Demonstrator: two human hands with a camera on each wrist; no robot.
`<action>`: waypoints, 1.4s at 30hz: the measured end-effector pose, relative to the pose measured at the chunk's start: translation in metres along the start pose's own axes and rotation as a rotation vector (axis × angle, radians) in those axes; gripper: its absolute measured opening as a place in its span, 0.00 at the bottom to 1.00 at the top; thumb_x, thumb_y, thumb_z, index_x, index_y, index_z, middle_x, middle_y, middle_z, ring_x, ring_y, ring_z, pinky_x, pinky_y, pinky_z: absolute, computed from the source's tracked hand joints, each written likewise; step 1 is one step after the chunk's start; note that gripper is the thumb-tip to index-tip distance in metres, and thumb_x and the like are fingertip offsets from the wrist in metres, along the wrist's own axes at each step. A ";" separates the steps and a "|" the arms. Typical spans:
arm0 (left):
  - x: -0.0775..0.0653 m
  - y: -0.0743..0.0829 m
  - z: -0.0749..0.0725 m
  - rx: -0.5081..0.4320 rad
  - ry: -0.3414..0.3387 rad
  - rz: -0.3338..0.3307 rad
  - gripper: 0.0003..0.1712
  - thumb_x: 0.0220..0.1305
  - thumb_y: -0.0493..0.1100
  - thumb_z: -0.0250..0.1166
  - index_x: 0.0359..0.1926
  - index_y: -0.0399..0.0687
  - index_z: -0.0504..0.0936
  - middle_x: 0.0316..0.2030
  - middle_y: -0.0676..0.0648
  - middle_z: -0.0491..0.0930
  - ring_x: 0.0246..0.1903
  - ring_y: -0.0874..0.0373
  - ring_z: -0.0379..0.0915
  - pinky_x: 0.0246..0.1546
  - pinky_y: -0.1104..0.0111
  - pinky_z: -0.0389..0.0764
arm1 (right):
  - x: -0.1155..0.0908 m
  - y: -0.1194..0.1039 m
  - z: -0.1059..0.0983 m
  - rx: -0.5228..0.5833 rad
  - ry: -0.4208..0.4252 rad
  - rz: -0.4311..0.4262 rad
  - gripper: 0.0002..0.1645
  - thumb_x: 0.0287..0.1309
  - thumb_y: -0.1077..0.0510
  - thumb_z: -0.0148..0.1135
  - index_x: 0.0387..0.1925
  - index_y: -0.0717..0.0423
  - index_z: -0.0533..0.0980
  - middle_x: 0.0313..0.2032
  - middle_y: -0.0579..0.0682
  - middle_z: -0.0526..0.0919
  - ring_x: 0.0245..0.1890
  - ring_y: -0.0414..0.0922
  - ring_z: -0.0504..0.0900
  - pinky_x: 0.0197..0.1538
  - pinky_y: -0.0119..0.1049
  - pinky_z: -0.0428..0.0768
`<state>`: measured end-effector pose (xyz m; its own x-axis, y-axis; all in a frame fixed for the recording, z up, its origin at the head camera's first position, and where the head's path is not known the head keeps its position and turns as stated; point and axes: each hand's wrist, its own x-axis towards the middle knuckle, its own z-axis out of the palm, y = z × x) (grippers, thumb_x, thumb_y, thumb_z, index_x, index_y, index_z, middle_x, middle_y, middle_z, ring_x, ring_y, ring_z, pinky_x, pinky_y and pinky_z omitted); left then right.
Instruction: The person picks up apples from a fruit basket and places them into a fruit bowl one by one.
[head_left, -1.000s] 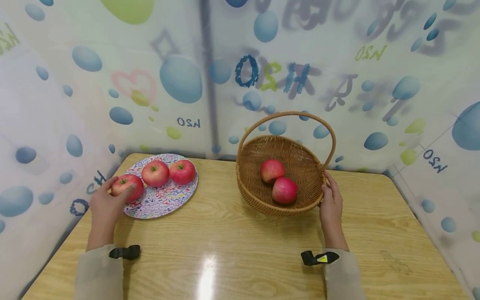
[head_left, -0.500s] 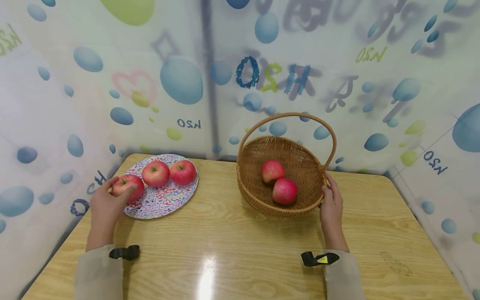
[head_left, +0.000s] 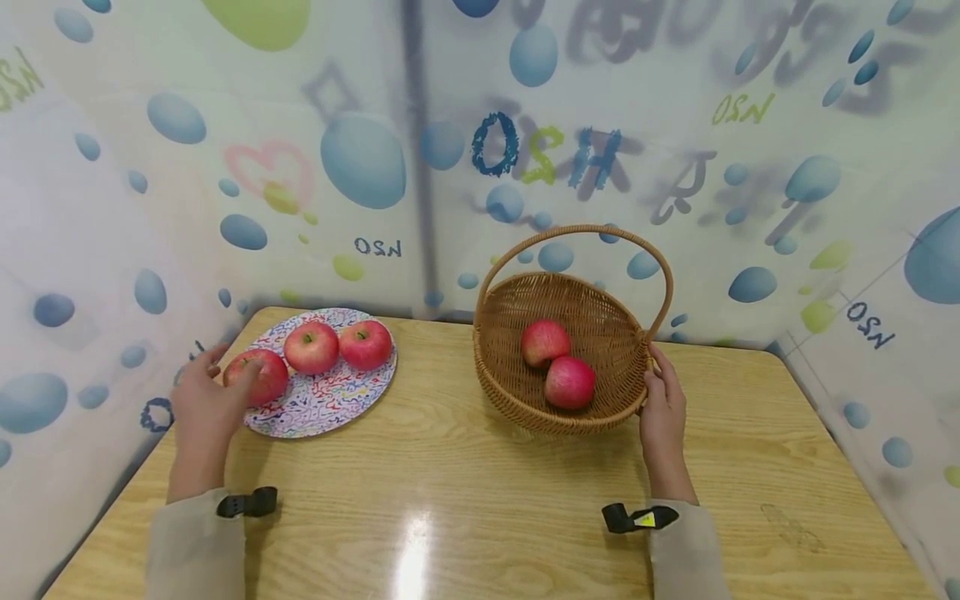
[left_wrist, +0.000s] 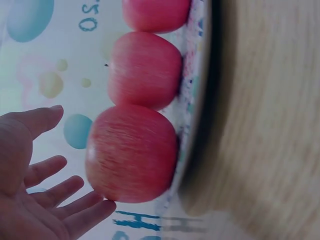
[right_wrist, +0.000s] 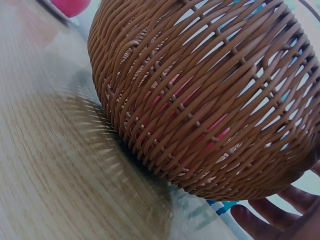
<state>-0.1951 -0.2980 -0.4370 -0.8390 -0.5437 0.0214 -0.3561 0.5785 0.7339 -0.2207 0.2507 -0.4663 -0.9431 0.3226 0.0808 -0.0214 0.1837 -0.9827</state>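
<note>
My left hand [head_left: 204, 402] is beside the nearest red apple [head_left: 266, 382] on the plate's left side. In the left wrist view the fingers [left_wrist: 55, 192] are spread and loosely straight; one fingertip is very close to the apple, and whether it touches I cannot tell. The oval plate [head_left: 322, 414], speckled in several colours, carries this apple and two others [head_left: 311, 347]. With my right hand [head_left: 663, 410] I grip the right rim of a brown wicker basket [head_left: 588, 312], tilted towards me. Two red apples [head_left: 568, 382] lie inside it; its weave half hides them in the right wrist view.
Plate and basket stand apart on a light wooden table [head_left: 450, 483]. Behind them hangs a pale wall covering [head_left: 450, 75] with blue and green drops and lettering. The basket's arched handle [head_left: 585, 228] rises above its rim.
My left hand has let go of the apple, its fingers spreading as it moves slightly left. The apple stays on the plate. My right hand and the basket have not moved.
</note>
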 end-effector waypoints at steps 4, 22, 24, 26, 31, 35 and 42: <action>-0.003 0.008 -0.004 -0.002 0.045 0.015 0.41 0.72 0.59 0.58 0.78 0.47 0.58 0.76 0.33 0.58 0.74 0.32 0.56 0.64 0.37 0.71 | 0.000 0.000 0.000 0.004 0.000 0.007 0.29 0.79 0.50 0.34 0.77 0.35 0.59 0.78 0.51 0.60 0.75 0.57 0.65 0.72 0.59 0.68; -0.034 0.055 -0.010 -0.015 0.111 0.186 0.38 0.70 0.55 0.63 0.76 0.50 0.64 0.74 0.39 0.64 0.73 0.38 0.62 0.64 0.39 0.73 | 0.000 0.000 0.000 0.002 -0.003 0.016 0.29 0.79 0.49 0.34 0.77 0.35 0.58 0.78 0.50 0.58 0.76 0.56 0.63 0.73 0.59 0.66; -0.037 0.059 -0.010 -0.007 0.118 0.204 0.37 0.70 0.54 0.63 0.75 0.50 0.65 0.74 0.39 0.65 0.72 0.38 0.62 0.64 0.39 0.73 | 0.000 0.000 -0.001 0.000 -0.002 0.014 0.30 0.79 0.49 0.34 0.77 0.35 0.58 0.78 0.50 0.58 0.75 0.56 0.63 0.73 0.59 0.66; -0.039 0.062 -0.009 -0.009 0.136 0.233 0.37 0.70 0.53 0.64 0.75 0.49 0.66 0.73 0.39 0.66 0.72 0.38 0.63 0.65 0.39 0.72 | 0.000 0.001 -0.001 -0.002 -0.001 0.012 0.30 0.79 0.49 0.34 0.77 0.35 0.59 0.78 0.50 0.58 0.75 0.57 0.63 0.72 0.59 0.66; -0.045 0.069 -0.005 -0.025 0.153 0.286 0.35 0.69 0.51 0.65 0.74 0.48 0.68 0.72 0.39 0.68 0.70 0.38 0.64 0.64 0.40 0.73 | 0.000 0.001 -0.001 -0.001 -0.001 0.009 0.30 0.79 0.49 0.34 0.77 0.35 0.59 0.78 0.50 0.59 0.75 0.56 0.63 0.72 0.59 0.67; -0.053 0.077 -0.001 -0.074 0.198 0.363 0.32 0.68 0.48 0.67 0.70 0.45 0.73 0.67 0.38 0.73 0.67 0.41 0.68 0.59 0.41 0.77 | 0.000 0.001 -0.002 0.005 -0.001 0.015 0.29 0.79 0.49 0.33 0.77 0.35 0.58 0.78 0.49 0.58 0.76 0.57 0.63 0.72 0.60 0.66; -0.061 0.089 0.006 -0.070 0.231 0.524 0.29 0.63 0.44 0.72 0.64 0.42 0.78 0.60 0.38 0.80 0.60 0.42 0.75 0.55 0.63 0.83 | 0.000 -0.002 0.001 0.049 -0.009 0.021 0.30 0.79 0.50 0.33 0.78 0.36 0.58 0.79 0.50 0.57 0.76 0.58 0.62 0.72 0.62 0.65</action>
<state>-0.1778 -0.2097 -0.3773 -0.7817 -0.3190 0.5359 0.1172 0.7688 0.6286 -0.2214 0.2497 -0.4643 -0.9466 0.3171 0.0585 -0.0175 0.1308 -0.9913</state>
